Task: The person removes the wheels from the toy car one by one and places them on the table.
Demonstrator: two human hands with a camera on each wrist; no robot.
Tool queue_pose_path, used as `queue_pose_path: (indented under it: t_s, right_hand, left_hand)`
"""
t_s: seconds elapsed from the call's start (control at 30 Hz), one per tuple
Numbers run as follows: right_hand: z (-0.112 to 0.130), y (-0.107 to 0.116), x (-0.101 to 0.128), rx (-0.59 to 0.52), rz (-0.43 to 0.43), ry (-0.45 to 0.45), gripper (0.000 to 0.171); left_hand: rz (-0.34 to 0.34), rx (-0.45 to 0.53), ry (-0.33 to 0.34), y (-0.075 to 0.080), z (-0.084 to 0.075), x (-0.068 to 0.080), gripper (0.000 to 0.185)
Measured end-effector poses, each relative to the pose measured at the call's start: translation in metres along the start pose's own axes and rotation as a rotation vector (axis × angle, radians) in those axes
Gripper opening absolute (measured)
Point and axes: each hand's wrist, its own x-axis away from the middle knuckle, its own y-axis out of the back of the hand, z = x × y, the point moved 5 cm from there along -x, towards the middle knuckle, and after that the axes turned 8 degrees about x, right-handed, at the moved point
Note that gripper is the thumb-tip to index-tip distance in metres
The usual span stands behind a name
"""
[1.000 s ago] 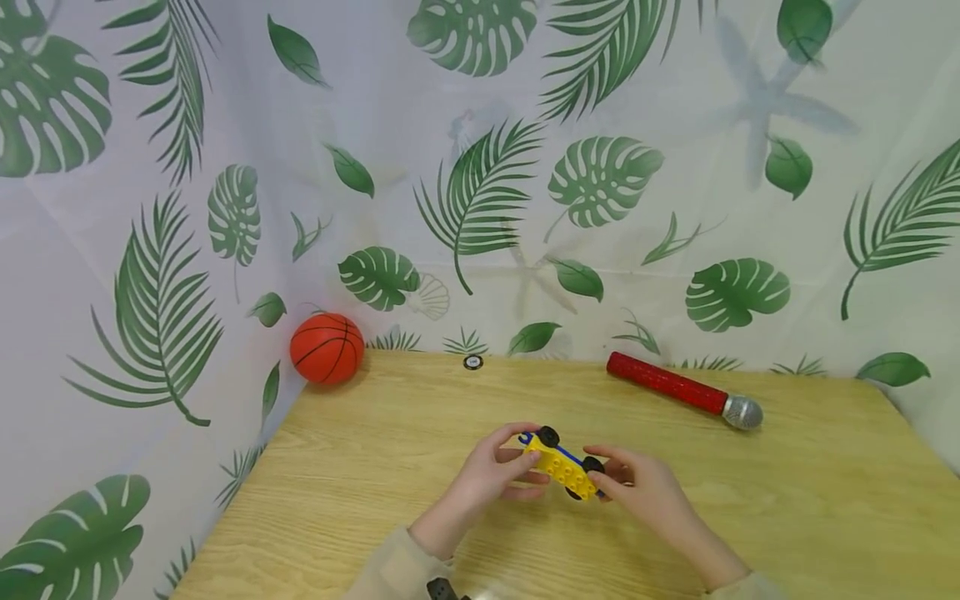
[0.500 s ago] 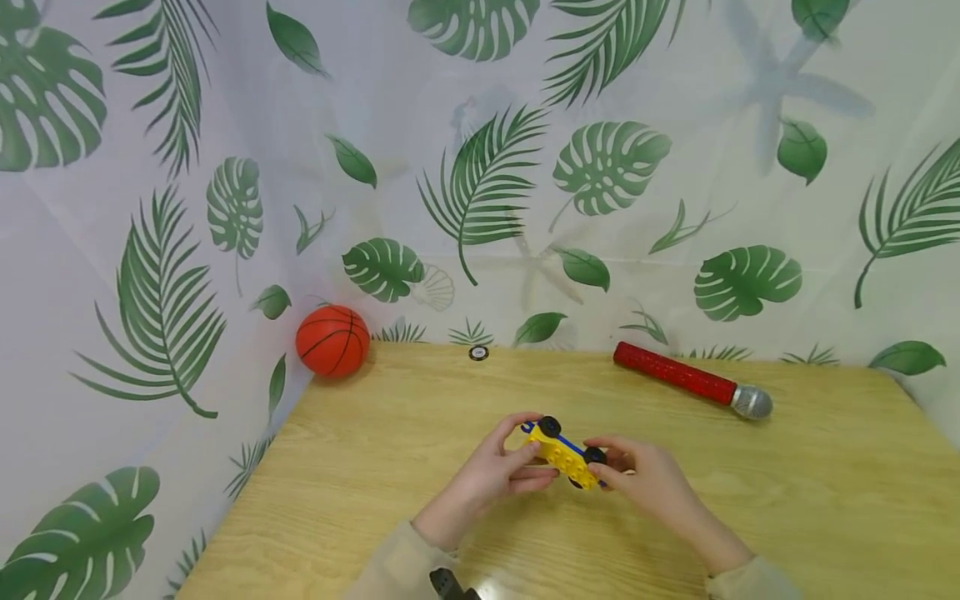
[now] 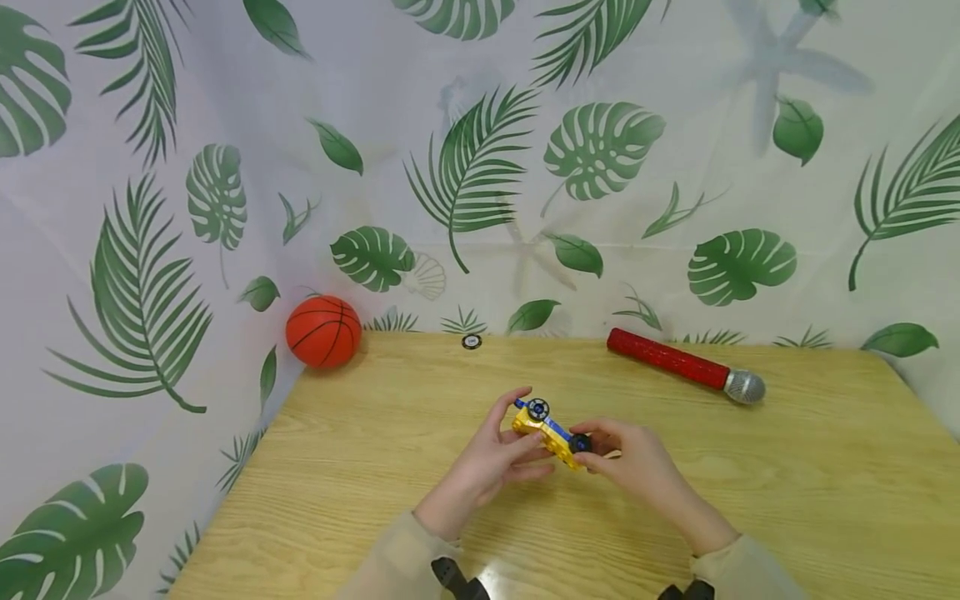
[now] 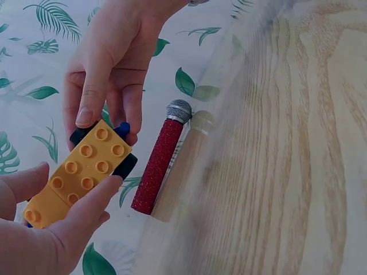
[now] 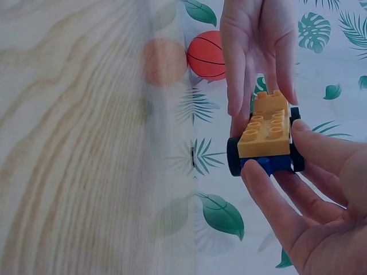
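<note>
A toy car [image 3: 557,442] with a yellow studded top, blue chassis and black wheels is held between both hands over the wooden table. My left hand [image 3: 486,460] grips its left end, thumb on the yellow side and index finger by the upper wheel. At the other end, my right hand [image 3: 636,457] pinches the car around a black wheel. The left wrist view shows rows of round studs on the yellow body [image 4: 86,166]. From the right wrist, the car's blue end and two wheels [image 5: 234,156] face the camera, with fingers on either side.
An orange-red toy basketball [image 3: 323,332] sits at the table's back left corner. A small black-and-white disc [image 3: 472,342] lies at the back edge. A red glittery microphone [image 3: 667,357] lies at the back right. Behind stands a leaf-printed cloth [image 3: 495,275].
Both hands have raised the toy car slightly and turned it, so its wheel faces show more and its studded top shows less. The head view has shifted a little.
</note>
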Motion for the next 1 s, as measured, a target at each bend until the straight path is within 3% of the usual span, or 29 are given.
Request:
queue_pose_path:
  t_s: [0.3, 0.53, 0.67, 0.8, 1.0]
  right_hand:
    - [0.0082, -0.0022, 0.0015, -0.035, 0.003, 0.058, 0.030]
    - [0.0098, -0.0018, 0.0019, -0.047, 0.037, 0.013, 0.030]
    - [0.0107, -0.0025, 0.0005, -0.014, 0.029, 0.051, 0.029]
    - [0.0097, -0.0052, -0.0014, 0.009, 0.025, 0.089, 0.027]
    - [0.0078, -0.0070, -0.0010, 0.004, 0.035, 0.071, 0.024]
  left_hand:
    - [-0.064, -0.046, -0.054, -0.0041, -0.0012, -0.0004, 0.073]
    - [-0.036, -0.045, -0.090, -0.0069, -0.0040, 0.0002, 0.073]
    - [-0.028, -0.045, -0.100, -0.0069, -0.0056, 0.0015, 0.077]
    - [-0.038, -0.071, -0.098, -0.0053, -0.0055, 0.0025, 0.079]
    - [-0.069, -0.109, -0.097, -0.0036, -0.0025, 0.0026, 0.075]
